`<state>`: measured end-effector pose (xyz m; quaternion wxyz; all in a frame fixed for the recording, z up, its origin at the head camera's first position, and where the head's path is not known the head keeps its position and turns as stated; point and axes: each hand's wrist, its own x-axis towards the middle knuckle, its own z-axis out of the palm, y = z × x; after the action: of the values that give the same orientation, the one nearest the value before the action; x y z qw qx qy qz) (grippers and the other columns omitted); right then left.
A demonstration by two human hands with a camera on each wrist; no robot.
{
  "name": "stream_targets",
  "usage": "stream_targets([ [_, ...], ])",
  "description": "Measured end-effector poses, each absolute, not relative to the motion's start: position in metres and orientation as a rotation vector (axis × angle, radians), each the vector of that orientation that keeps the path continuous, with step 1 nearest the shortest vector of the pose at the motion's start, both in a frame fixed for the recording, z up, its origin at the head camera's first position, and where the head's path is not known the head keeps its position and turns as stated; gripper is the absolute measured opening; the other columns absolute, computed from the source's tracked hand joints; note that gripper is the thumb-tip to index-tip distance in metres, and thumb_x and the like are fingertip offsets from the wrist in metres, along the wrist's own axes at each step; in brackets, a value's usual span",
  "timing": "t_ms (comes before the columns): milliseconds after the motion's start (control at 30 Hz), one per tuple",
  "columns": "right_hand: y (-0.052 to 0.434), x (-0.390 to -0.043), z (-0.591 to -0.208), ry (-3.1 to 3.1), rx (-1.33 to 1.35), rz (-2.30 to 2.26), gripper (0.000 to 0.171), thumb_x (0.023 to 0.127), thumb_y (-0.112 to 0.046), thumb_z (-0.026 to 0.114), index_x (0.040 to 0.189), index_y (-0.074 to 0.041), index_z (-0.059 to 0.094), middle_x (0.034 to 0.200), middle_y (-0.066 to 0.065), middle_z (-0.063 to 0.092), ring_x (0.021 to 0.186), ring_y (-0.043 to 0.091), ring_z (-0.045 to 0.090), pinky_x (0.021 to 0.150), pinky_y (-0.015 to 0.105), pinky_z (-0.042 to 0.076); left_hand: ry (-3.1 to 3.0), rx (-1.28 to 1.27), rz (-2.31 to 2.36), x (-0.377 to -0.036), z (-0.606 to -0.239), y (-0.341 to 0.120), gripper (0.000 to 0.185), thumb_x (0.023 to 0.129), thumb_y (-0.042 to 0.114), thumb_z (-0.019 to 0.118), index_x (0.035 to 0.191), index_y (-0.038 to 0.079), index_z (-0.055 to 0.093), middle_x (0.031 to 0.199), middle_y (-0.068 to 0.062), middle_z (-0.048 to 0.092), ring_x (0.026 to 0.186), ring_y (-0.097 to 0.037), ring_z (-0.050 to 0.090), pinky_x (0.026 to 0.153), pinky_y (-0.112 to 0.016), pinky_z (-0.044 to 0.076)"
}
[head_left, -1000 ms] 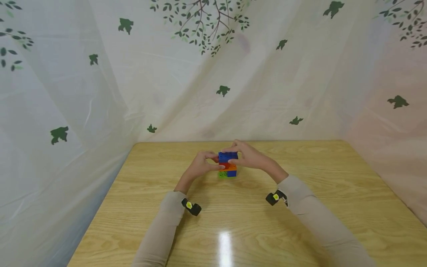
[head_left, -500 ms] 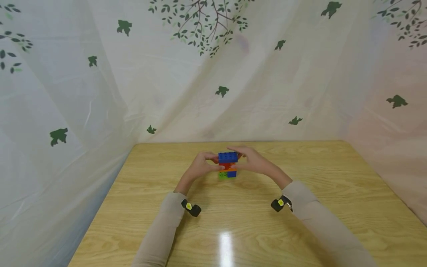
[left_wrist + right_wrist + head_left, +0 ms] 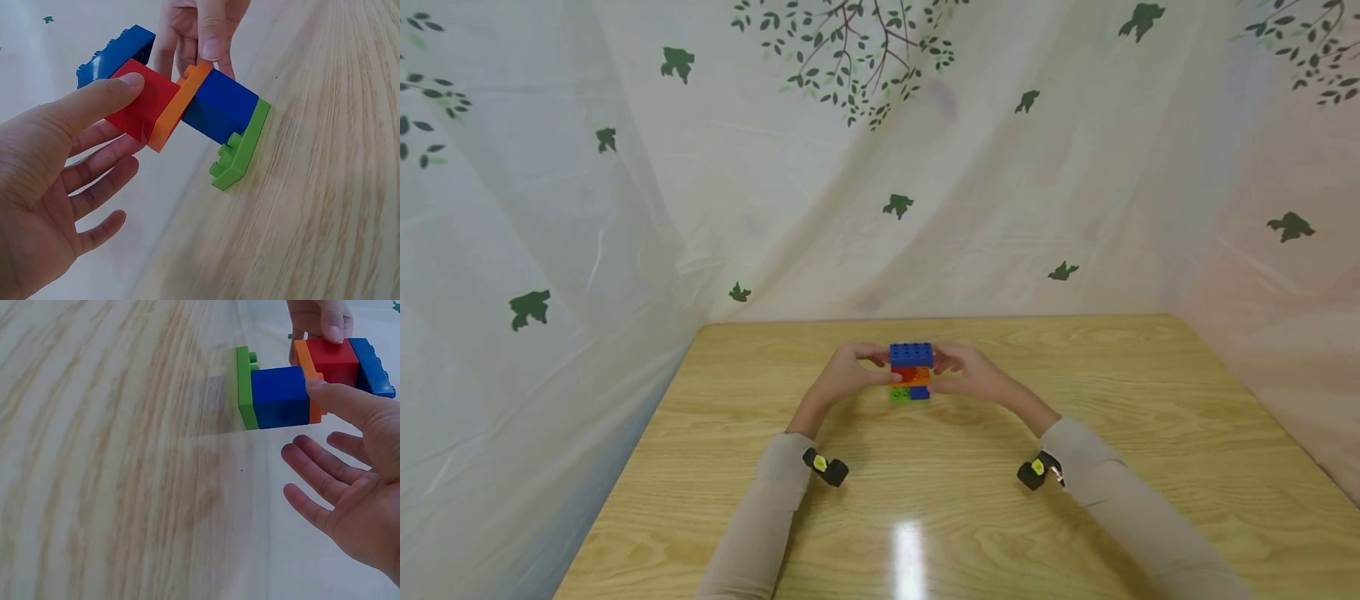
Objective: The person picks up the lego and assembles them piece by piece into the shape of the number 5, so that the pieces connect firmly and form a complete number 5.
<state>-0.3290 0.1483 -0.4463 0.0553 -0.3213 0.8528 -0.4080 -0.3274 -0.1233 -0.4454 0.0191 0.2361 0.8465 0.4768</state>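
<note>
A stack of toy building bricks stands at the table's far middle. Its top is a long blue brick (image 3: pixel 912 354), overhanging a red brick (image 3: pixel 142 100). Beneath lies a flat orange brick (image 3: pixel 178 109), then a blue cube-shaped brick (image 3: pixel 280 397) on a flat green brick (image 3: pixel 244 387). My left hand (image 3: pixel 846 371) pinches the red brick, its thumb lying on the near face and other fingers partly hidden behind. On the stack's right, my right hand (image 3: pixel 973 373) has its thumb tip at the orange brick. Its other fingers are spread, apart from the bricks in the right wrist view.
The wooden table (image 3: pixel 700 500) has a bright light reflection near its front. A pale curtain (image 3: pixel 805 208) with leaf and bird prints hangs behind and at both sides. Each wrist carries a small black camera (image 3: pixel 826 468).
My right hand has come off the top blue brick and moved down and rightward to the stack's side. My left hand has stayed on the red brick.
</note>
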Motion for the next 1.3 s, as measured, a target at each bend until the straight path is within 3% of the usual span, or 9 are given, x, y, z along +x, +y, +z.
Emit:
stream_targets([
  [200,0.149,-0.326,-0.456,2.548,-0.971,-1.282,0.045,0.090,-0.013,0.078,0.130,0.002,0.064,0.118,0.021,0.071,0.104,0.036,0.070,0.094,0.056,0.054,2.615,0.676,1.500,-0.325,-0.442,-0.128,0.040,0.082,0.028,0.086,0.117,0.011,0.077,0.111,-0.005,0.077,0.106,-0.023,0.066,0.099,-0.049,0.052],
  [433,0.147,-0.326,-0.463,2.485,-0.929,-1.327,0.034,0.091,-0.008,0.076,0.120,0.007,0.066,0.115,0.025,0.070,0.103,0.037,0.071,0.088,0.041,0.059,2.607,0.674,1.537,-0.325,-0.442,-0.133,0.036,0.082,0.029,0.086,0.114,0.012,0.079,0.109,-0.003,0.078,0.103,-0.021,0.068,0.098,-0.047,0.053],
  [667,0.147,-0.324,-0.463,2.469,-0.867,-1.358,0.038,0.093,-0.010,0.074,0.124,0.009,0.064,0.119,0.026,0.069,0.104,0.037,0.071,0.087,0.040,0.060,2.572,0.675,1.594,-0.324,-0.443,-0.135,0.034,0.084,0.028,0.085,0.112,0.011,0.079,0.108,-0.005,0.078,0.102,-0.021,0.069,0.100,-0.050,0.052],
  [900,0.145,-0.320,-0.461,2.509,-0.810,-1.365,0.031,0.094,-0.009,0.073,0.118,0.009,0.067,0.118,0.027,0.069,0.103,0.037,0.070,0.086,0.042,0.059,2.557,0.680,1.607,-0.323,-0.445,-0.133,0.032,0.084,0.026,0.085,0.112,0.010,0.079,0.108,-0.006,0.078,0.102,-0.022,0.068,0.101,-0.050,0.051],
  [1100,0.148,-0.322,-0.463,2.570,-0.874,-1.326,0.025,0.093,-0.013,0.075,0.112,0.003,0.072,0.111,0.020,0.074,0.098,0.028,0.072,0.086,0.041,0.059,2.571,0.677,1.601,-0.324,-0.444,-0.131,0.032,0.085,0.027,0.084,0.113,0.011,0.079,0.111,-0.007,0.078,0.104,-0.023,0.068,0.102,-0.053,0.050],
  [1300,0.150,-0.324,-0.455,2.532,-0.879,-1.321,0.034,0.095,-0.015,0.073,0.123,0.004,0.069,0.114,0.018,0.074,0.099,0.024,0.072,0.087,0.038,0.059,2.548,0.635,1.656,-0.325,-0.439,-0.129,0.034,0.084,0.030,0.085,0.113,0.013,0.079,0.108,-0.005,0.078,0.105,-0.022,0.068,0.102,-0.050,0.052],
])
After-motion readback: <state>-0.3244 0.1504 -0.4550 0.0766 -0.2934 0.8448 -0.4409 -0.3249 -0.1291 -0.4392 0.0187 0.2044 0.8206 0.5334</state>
